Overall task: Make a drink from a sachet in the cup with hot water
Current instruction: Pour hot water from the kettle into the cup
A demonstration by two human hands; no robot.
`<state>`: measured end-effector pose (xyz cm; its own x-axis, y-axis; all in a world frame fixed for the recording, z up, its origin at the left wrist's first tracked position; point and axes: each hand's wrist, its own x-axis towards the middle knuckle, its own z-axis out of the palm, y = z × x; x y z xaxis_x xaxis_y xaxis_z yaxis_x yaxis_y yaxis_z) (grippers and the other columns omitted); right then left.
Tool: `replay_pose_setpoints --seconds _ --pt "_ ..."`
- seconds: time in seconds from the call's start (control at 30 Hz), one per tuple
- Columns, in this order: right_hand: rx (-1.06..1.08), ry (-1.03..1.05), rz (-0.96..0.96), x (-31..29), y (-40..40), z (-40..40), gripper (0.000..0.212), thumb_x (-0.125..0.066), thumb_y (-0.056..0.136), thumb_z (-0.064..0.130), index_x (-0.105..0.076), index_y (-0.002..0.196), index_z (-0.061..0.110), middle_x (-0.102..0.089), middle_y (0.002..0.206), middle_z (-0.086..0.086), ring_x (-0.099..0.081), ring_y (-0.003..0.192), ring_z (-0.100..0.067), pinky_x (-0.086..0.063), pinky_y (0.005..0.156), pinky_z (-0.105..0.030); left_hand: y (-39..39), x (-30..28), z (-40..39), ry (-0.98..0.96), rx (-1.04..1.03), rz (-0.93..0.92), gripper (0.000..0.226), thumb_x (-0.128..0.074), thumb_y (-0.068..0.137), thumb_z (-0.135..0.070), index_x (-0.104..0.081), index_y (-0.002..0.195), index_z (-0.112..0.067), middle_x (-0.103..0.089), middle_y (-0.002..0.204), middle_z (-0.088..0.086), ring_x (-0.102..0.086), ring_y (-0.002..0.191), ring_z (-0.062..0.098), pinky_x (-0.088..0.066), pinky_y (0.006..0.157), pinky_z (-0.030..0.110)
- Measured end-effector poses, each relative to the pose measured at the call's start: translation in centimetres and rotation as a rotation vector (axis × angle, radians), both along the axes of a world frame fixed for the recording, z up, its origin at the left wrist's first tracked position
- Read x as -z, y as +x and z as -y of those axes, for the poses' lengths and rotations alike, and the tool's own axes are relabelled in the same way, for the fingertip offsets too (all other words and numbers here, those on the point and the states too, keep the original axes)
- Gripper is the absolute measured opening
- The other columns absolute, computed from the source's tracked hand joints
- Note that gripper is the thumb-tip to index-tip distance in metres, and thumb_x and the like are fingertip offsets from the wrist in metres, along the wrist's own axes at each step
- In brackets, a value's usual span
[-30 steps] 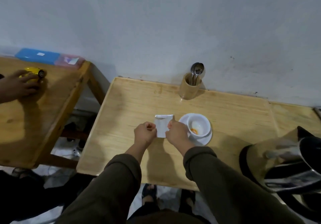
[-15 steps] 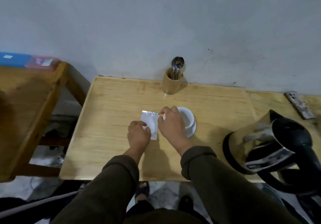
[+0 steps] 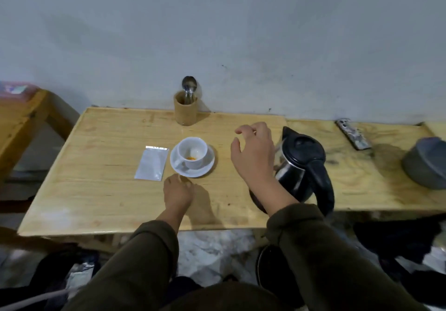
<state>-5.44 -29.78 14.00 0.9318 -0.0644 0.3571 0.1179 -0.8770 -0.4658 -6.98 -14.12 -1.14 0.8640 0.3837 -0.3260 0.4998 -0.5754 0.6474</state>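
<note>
A white cup (image 3: 193, 151) stands on a white saucer (image 3: 207, 167) mid-table, with a little orange powder at its bottom. A silver sachet (image 3: 152, 163) lies flat on the wood just left of the saucer. My left hand (image 3: 178, 193) rests on the table in front of the saucer, fingers curled, holding nothing. My right hand (image 3: 254, 152) hovers open between the cup and the kettle (image 3: 304, 163), fingers spread. The steel kettle with black lid and handle stands right of the cup, partly hidden by my right hand.
A wooden holder (image 3: 185, 110) with spoons (image 3: 189, 86) stands at the wall behind the cup. A phone (image 3: 354, 134) and a grey round container (image 3: 426, 162) lie to the far right. A second wooden table (image 3: 19, 115) stands at left. Dark bags lie on the floor.
Both hands have let go of the sachet, which now lies flat left of the saucer. My right hand has moved right toward the kettle. The camera view has shifted right.
</note>
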Motion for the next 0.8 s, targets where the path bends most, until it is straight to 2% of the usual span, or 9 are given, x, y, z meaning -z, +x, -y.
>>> replay_pose_setpoints --seconds 0.17,0.27,0.37,0.47,0.53,0.6,0.67,0.8 --pt "0.098 -0.079 0.023 -0.4 -3.1 6.0 0.02 -0.056 0.085 0.021 -0.066 0.102 0.016 -0.052 0.113 -0.007 -0.044 0.11 -0.026 -0.036 0.09 -0.04 0.2 -0.5 2.2 -0.008 0.024 -0.054 0.052 -0.052 0.09 -0.02 -0.04 0.137 -0.004 -0.05 0.134 0.022 -0.049 0.123 0.038 -0.043 0.099 0.043" --pt "0.152 -0.086 0.1 0.1 -5.0 8.7 0.018 -0.058 0.082 0.02 -0.066 0.098 0.018 -0.054 0.115 -0.008 -0.042 0.113 -0.025 -0.036 0.093 -0.044 0.3 -0.4 3.1 0.02 0.055 -0.089 0.051 -0.048 0.092 -0.021 -0.038 0.139 -0.004 -0.045 0.136 0.023 -0.046 0.126 0.039 -0.039 0.103 0.043" --pt "0.212 -0.037 0.059 0.9 -7.0 10.5 0.037 -0.06 0.082 0.022 -0.056 0.118 0.022 -0.047 0.131 -0.009 -0.039 0.123 -0.026 -0.036 0.096 -0.044 0.6 -0.2 3.5 0.025 0.054 -0.085 0.047 -0.047 0.092 -0.019 -0.041 0.135 -0.001 -0.047 0.133 0.025 -0.047 0.122 0.041 -0.04 0.101 0.043" --pt "0.255 0.097 -0.02 1.9 -8.7 11.8 0.065 -0.064 0.08 0.018 -0.035 0.137 0.025 -0.038 0.135 -0.008 -0.039 0.122 -0.023 -0.039 0.098 -0.038 0.9 -0.3 3.9 0.042 0.052 -0.114 0.054 -0.047 0.093 -0.02 -0.033 0.14 0.0 -0.043 0.137 0.025 -0.045 0.126 0.041 -0.039 0.103 0.043" --pt "0.317 0.307 -0.087 2.4 -9.5 12.5 0.068 -0.066 0.079 0.014 -0.032 0.137 0.023 -0.043 0.122 -0.002 -0.047 0.11 -0.018 -0.044 0.089 -0.03 1.0 -0.3 4.2 0.034 0.039 -0.126 0.058 -0.046 0.093 -0.02 -0.027 0.144 -0.002 -0.038 0.142 0.025 -0.042 0.129 0.041 -0.036 0.106 0.042" --pt "0.407 0.52 -0.198 2.6 -9.5 13.1 0.048 -0.066 0.081 0.016 -0.044 0.124 0.015 -0.053 0.098 0.002 -0.058 0.095 -0.021 -0.044 0.073 -0.024 1.0 -0.2 4.4 0.03 0.028 -0.133 0.057 -0.046 0.093 -0.019 -0.027 0.145 -0.002 -0.036 0.143 0.024 -0.042 0.129 0.041 -0.036 0.107 0.043" --pt "0.434 0.564 -0.245 2.8 -9.3 13.6 0.028 -0.068 0.082 0.024 -0.055 0.1 0.008 -0.055 0.076 0.001 -0.061 0.082 -0.027 -0.039 0.059 -0.023 1.2 -0.3 4.4 0.019 -0.005 -0.126 0.052 -0.044 0.094 -0.021 -0.033 0.141 -0.002 -0.042 0.14 0.024 -0.045 0.126 0.042 -0.037 0.105 0.044" --pt "0.398 0.627 -0.219 3.1 -8.9 14.1 0.034 -0.075 0.075 0.038 -0.06 0.083 0.008 -0.057 0.068 0.002 -0.056 0.067 -0.019 -0.039 0.053 -0.02 1.8 -0.8 4.1 -0.125 -0.201 -0.134 0.048 -0.031 0.098 -0.035 -0.046 0.133 -0.005 -0.052 0.134 0.023 -0.048 0.124 0.04 -0.039 0.107 0.045"
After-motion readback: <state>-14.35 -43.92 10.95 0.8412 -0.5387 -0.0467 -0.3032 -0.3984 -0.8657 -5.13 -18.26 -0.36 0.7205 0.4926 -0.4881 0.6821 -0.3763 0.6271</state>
